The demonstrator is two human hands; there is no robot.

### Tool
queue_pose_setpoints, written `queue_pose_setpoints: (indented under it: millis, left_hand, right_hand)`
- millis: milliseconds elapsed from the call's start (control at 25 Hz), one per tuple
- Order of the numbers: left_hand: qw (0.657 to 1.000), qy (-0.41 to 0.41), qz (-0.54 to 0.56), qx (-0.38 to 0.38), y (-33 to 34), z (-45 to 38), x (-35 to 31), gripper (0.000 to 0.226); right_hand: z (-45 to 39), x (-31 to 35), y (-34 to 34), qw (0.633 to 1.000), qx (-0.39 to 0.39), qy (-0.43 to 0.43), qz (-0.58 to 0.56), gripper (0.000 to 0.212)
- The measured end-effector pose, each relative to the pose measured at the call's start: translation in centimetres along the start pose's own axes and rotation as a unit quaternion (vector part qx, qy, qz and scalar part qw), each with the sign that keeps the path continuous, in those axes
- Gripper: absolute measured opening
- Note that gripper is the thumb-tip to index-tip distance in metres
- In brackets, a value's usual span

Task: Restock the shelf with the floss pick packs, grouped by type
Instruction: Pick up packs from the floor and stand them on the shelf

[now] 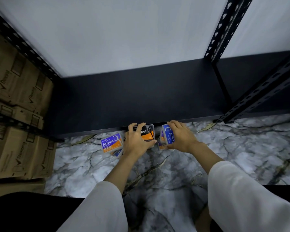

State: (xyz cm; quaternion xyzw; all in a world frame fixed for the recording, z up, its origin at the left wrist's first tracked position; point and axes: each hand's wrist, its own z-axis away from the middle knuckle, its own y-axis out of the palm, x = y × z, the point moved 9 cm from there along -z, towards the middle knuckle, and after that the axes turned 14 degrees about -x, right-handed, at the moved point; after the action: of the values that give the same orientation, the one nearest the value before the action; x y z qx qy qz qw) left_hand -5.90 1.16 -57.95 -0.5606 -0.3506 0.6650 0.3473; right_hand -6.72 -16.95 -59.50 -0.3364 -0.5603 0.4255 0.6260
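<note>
Stacked cardboard boxes stand at the far left beside the black shelf. On the marble-patterned floor just in front of the shelf edge lies a purple-and-orange "Smooth" pack. Next, the left hand curls its fingers around a black charcoal pack. Just beside it, the right hand grips a blue "Round" pack, fingers wrapped over its top.

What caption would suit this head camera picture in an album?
Left hand grips a charcoal pack, right hand a Round pack, beside the black shelf.
</note>
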Motion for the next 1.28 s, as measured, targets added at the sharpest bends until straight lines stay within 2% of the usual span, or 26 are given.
queue_pose_setpoints:
  millis: [320,560,680,840,960,1080,1280]
  left_hand:
    - [0.998,0.019,0.022,-0.054,-5.8,1.5,-3.1,0.079]
    - [0.983,0.069,0.067,-0.154,-16.3,4.3,-8.6,0.077]
    - [0.961,0.106,0.119,-0.225,-23.2,5.7,-11.3,0.076]
    - [0.922,0.153,0.187,-0.302,-32.1,7.3,-13.8,0.075]
    - [0.894,0.174,0.222,-0.347,-37.7,8.2,-15.1,0.074]
    - [0.870,0.197,0.229,-0.389,-42.4,8.7,-16.1,0.074]
    - [0.844,0.189,0.197,-0.462,-49.0,7.4,-16.3,0.075]
  right_hand:
    - [2.5,1.7,-7.4,0.995,-0.077,0.044,-0.048,0.102]
    - [5.9,6.6,-18.7,0.968,-0.211,0.053,-0.123,0.096]
    - [8.1,10.1,-25.2,0.943,-0.294,0.037,-0.154,0.090]
    - [10.6,14.9,-32.5,0.910,-0.370,0.017,-0.184,0.097]
    - [11.7,17.8,-36.7,0.879,-0.420,0.006,-0.226,0.091]
    - [11.5,20.3,-40.0,0.856,-0.453,-0.004,-0.251,0.088]
    - [8.7,25.2,-44.8,0.829,-0.490,-0.035,-0.268,0.088]
